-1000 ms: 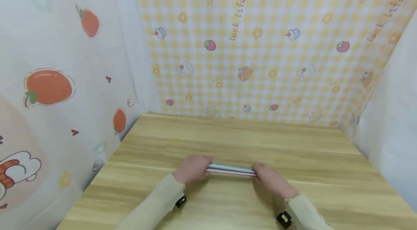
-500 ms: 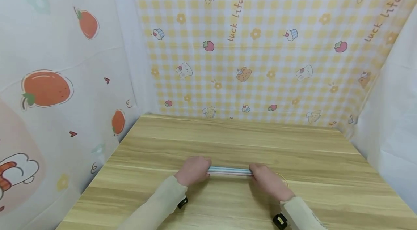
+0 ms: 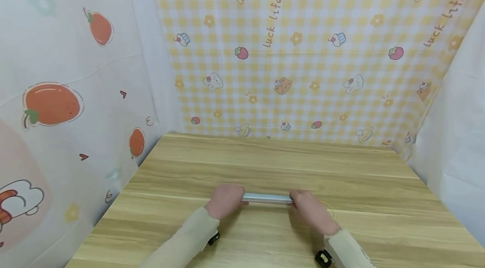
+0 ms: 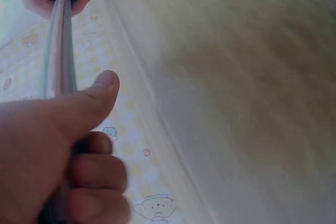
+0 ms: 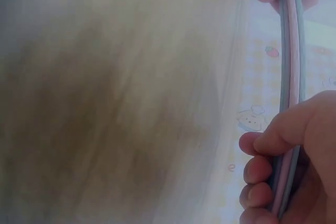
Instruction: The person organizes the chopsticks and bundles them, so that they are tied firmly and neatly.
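Observation:
Between my two hands stretches a bundle of long, thin pastel strands (image 3: 267,198), pink, pale green and blue-grey, lying side by side. My left hand (image 3: 227,200) grips one end, fingers curled round it and thumb on top, as the left wrist view shows (image 4: 79,150). My right hand (image 3: 311,211) grips the other end; in the right wrist view its fingers (image 5: 259,195) wrap the strands. The bundle (image 5: 291,51) bows slightly in that view. Both ends are hidden inside the hands. A thin yellow loop (image 3: 333,210) shows behind the right hand.
The hands are over a wood-grain table (image 3: 265,162). A yellow checked cloth wall (image 3: 288,61) rises at its back edge. White printed sheeting (image 3: 94,112) borders the left, and plain white sheeting (image 3: 454,133) the right. Black wrist mounts (image 3: 323,258) sit below the sleeves.
The right hand has shifted slightly left, shortening the visible stretch of bundle. Its strands sit closer together, with less pink showing from above. The yellow loop has come into view beside the right hand.

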The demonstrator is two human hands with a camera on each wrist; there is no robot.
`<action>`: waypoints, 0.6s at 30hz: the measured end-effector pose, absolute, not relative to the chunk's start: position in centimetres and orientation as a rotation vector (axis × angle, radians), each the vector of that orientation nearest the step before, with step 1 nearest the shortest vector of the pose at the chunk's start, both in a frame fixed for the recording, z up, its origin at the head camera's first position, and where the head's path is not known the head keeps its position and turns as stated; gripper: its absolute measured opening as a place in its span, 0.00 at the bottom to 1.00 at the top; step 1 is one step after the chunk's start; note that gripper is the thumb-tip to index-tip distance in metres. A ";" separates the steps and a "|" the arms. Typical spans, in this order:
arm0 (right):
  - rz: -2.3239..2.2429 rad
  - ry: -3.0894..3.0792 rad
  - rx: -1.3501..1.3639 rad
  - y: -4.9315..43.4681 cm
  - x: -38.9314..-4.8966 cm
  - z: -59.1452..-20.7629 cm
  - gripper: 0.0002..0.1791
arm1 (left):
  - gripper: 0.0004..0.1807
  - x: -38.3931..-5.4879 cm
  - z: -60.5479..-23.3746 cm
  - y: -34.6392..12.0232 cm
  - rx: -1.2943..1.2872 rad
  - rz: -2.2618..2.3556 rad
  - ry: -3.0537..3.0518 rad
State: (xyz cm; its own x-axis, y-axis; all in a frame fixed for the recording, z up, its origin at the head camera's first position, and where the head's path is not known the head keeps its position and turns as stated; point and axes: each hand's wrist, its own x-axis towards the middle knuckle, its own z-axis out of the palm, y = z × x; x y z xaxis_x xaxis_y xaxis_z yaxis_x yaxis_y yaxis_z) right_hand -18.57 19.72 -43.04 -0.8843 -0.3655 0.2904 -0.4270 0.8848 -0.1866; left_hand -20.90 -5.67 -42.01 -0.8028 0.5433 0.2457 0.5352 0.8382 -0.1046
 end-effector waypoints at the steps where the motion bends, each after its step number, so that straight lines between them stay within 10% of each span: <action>1: 0.372 -2.818 0.586 19.7 -18.6 -43.1 0.11 | 0.15 -21.0 -42.0 -5.6 -0.809 0.070 -2.767; 15: 0.877 -2.906 0.574 21.4 -19.4 -41.4 0.02 | 0.21 -21.7 -42.1 -6.0 -0.802 0.148 -2.698; 18: 1.214 -2.903 0.511 22.6 -19.7 -41.0 0.17 | 0.20 -21.7 -41.9 -6.2 -0.789 0.144 -2.690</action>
